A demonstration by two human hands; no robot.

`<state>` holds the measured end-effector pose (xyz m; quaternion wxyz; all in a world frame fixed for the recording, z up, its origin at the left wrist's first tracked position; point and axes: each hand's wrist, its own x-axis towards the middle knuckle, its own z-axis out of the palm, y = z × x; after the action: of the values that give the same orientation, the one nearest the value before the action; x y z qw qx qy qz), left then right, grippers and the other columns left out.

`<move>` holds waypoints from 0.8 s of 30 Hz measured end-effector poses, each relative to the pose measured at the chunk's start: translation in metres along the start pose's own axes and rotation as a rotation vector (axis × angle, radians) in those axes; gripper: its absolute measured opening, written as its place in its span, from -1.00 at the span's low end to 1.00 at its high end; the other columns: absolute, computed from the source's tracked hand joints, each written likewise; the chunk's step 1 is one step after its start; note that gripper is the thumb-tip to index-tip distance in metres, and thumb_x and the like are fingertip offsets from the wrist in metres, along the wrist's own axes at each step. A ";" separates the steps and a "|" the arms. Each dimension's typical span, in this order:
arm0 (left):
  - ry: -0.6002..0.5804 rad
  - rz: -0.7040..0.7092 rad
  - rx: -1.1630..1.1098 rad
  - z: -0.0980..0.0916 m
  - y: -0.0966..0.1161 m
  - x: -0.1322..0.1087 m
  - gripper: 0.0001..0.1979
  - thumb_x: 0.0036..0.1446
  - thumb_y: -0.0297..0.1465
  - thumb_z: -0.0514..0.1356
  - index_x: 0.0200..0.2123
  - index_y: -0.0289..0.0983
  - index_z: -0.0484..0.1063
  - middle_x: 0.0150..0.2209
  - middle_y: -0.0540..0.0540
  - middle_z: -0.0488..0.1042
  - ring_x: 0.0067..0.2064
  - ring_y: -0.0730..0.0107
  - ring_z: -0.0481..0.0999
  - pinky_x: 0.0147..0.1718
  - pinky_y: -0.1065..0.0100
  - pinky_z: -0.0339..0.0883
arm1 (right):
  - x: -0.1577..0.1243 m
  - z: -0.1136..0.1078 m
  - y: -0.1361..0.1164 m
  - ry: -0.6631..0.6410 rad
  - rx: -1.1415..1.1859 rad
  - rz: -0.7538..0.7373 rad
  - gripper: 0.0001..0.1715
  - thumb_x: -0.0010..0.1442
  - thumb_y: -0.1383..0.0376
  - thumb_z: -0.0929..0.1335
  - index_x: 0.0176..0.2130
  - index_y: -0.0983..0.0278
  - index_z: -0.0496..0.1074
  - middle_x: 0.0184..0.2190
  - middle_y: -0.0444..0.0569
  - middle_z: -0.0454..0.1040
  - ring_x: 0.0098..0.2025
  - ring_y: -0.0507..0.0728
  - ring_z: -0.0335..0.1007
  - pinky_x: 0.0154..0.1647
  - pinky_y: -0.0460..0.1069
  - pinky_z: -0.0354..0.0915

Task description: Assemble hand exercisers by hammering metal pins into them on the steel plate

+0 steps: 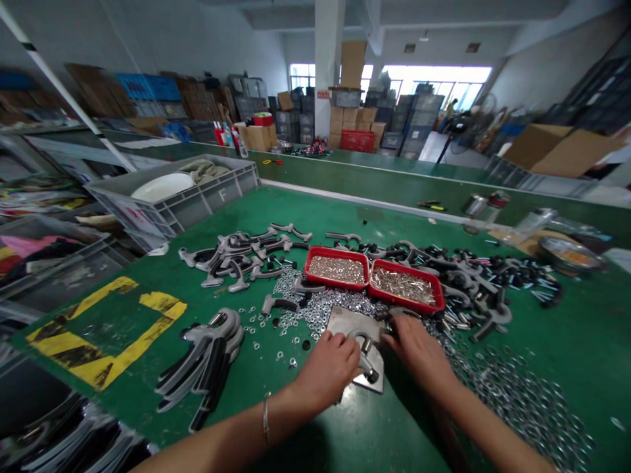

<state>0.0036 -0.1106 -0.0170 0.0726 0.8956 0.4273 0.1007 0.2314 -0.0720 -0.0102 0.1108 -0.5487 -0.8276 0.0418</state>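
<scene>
My left hand [329,366] is closed around a grey curved handle [365,366] with a hooked end and a black knob, held over a small metal plate [348,320]. To its right, the fingers of my right hand [419,345] are bent together at the plate's edge, by a dark part; what they grip is hidden. Just beyond the plate sit two red trays of small metal pins, the left tray [336,284] and the right tray [407,303]. Loose nuts [320,314] lie scattered around the plate and trays.
Several finished-looking grey and black handles [207,355] are stacked at left, and more handles [236,256] lie behind. Metal rings [522,394] spread at right, with black-headed bolts [517,269] beyond. A grey crate [211,197] stands back left. Yellow-black tape [133,351] marks the table.
</scene>
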 end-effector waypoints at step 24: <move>0.125 -0.338 -0.252 0.017 0.010 -0.014 -0.07 0.10 -0.32 0.27 0.37 -0.43 -0.20 0.22 -0.42 0.21 0.23 -0.11 0.20 0.23 -0.05 0.05 | -0.057 -0.052 -0.034 -0.263 0.482 0.238 -0.60 0.35 0.00 0.09 -0.23 0.17 0.32 -0.37 0.00 0.53 -0.36 0.19 0.45 -0.29 0.02 0.27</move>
<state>0.0067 -0.1288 -0.0333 0.1733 0.7870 0.5591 0.1948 0.2345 -0.1406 0.0384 0.1238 -0.5897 -0.7309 0.3204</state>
